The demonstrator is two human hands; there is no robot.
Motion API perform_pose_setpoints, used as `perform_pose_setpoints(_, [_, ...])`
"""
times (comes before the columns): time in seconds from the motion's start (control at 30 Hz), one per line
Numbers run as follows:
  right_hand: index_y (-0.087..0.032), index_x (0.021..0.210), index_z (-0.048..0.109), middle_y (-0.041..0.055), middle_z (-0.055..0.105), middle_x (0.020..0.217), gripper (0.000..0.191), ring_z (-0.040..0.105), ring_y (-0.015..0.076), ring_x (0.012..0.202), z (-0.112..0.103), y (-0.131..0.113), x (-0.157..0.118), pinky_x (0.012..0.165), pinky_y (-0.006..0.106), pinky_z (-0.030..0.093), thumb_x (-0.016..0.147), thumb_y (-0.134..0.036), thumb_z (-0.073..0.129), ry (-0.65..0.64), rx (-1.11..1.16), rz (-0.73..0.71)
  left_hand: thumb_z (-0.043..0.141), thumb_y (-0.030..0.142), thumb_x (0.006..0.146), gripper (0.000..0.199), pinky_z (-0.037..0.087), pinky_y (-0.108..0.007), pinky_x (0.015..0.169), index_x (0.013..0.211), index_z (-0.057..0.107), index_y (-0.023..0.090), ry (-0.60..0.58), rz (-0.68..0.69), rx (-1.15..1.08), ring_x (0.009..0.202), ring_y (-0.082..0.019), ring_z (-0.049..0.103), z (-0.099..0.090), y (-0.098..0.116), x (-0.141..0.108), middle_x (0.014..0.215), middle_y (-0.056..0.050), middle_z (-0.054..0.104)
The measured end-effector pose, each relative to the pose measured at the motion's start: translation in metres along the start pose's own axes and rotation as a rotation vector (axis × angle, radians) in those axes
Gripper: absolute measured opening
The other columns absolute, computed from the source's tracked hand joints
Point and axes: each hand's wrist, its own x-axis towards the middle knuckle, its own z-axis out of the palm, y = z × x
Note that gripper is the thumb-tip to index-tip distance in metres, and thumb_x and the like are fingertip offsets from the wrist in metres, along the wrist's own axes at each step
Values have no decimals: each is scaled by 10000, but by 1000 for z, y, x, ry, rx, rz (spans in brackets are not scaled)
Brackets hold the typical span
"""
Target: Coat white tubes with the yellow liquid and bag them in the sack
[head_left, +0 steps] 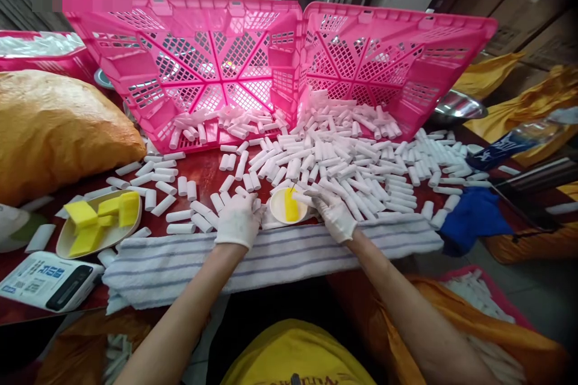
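Note:
Both my hands wear white gloves over the front of the table. My right hand pinches a small white tube, whose end reaches over the rim of a little white bowl. A yellow sponge strip lies in that bowl. To the bowl's left, my left hand has its fingers curled together; what they hold, if anything, is hidden. Loose white tubes are heaped just beyond both hands. Under my wrists runs a striped towel along the table edge.
Two pink baskets lie tipped toward me, tubes spilling out. At left are a dish of yellow sponge pieces, a white-and-black box and an orange sack. A blue cloth and a bottle are right.

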Motion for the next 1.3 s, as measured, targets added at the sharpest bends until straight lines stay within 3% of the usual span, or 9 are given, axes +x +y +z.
perform_pose_setpoints(0.13, [-177,937,645,51,673,884,311,627,195,792,14,8,15,728,334,537,847,-442,509,42,-103,-39,494,443,836,337,440,-414,762,1020,658,213,-151,-11,-71,899,-289,547,9,0,12,919,-120,614])
perform_pose_setpoints(0.33, [-222,971,680,50,680,976,201,628,213,941,11,23,8,915,380,498,815,-317,599,84,-270,-373,491,387,827,284,445,-368,696,865,664,165,-191,29,-46,846,-281,571,6,0,16,865,-134,616])
perform_pose_setpoints(0.5, [-238,1053,673,54,674,1012,232,633,197,934,6,26,-2,890,362,518,867,-288,545,73,-245,-326,565,293,777,211,435,-397,804,921,678,188,-108,84,-100,945,-290,543,5,-6,12,922,-126,613])
perform_pose_setpoints(0.6, [-248,1015,694,51,659,900,214,619,194,869,5,25,-7,837,368,525,868,-301,548,44,-336,-422,551,337,805,218,453,-358,799,963,645,220,-121,12,-363,896,-234,576,0,-13,6,937,-75,629])
perform_pose_setpoints(0.73, [-229,1121,645,57,660,1031,291,624,193,939,12,28,-13,869,354,525,883,-358,537,105,-197,-283,520,479,829,291,471,-360,807,989,594,247,-158,-126,-751,890,-223,613,-15,-16,-2,939,-34,645])
perform_pose_setpoints(0.87, [-213,952,692,50,657,862,267,628,177,797,16,27,-20,767,325,542,900,-392,501,108,-203,-256,516,518,826,336,496,-371,779,1017,558,244,-174,-169,-980,891,-242,632,-14,-13,-9,950,-52,655])
perform_pose_setpoints(1.03, [-155,1141,607,88,640,986,423,600,216,897,9,12,-35,843,372,493,875,-473,526,278,-460,-275,519,540,822,383,495,-391,799,1050,558,234,-117,-217,-971,880,-254,633,1,-12,-24,957,-76,662])
perform_pose_setpoints(1.13, [-126,1268,537,98,652,956,609,598,240,845,15,10,-39,798,390,489,820,-537,577,227,-710,-277,516,530,828,383,480,-408,823,1055,565,225,-69,-226,-894,896,-265,627,1,-10,-30,973,-87,665])
perform_pose_setpoints(1.3, [-118,1211,602,105,673,939,421,602,216,816,27,21,-29,779,347,487,910,-391,493,200,-798,-310,498,530,842,384,477,-366,853,1058,561,218,-97,-214,-947,912,-223,616,0,-3,-35,999,-63,654])
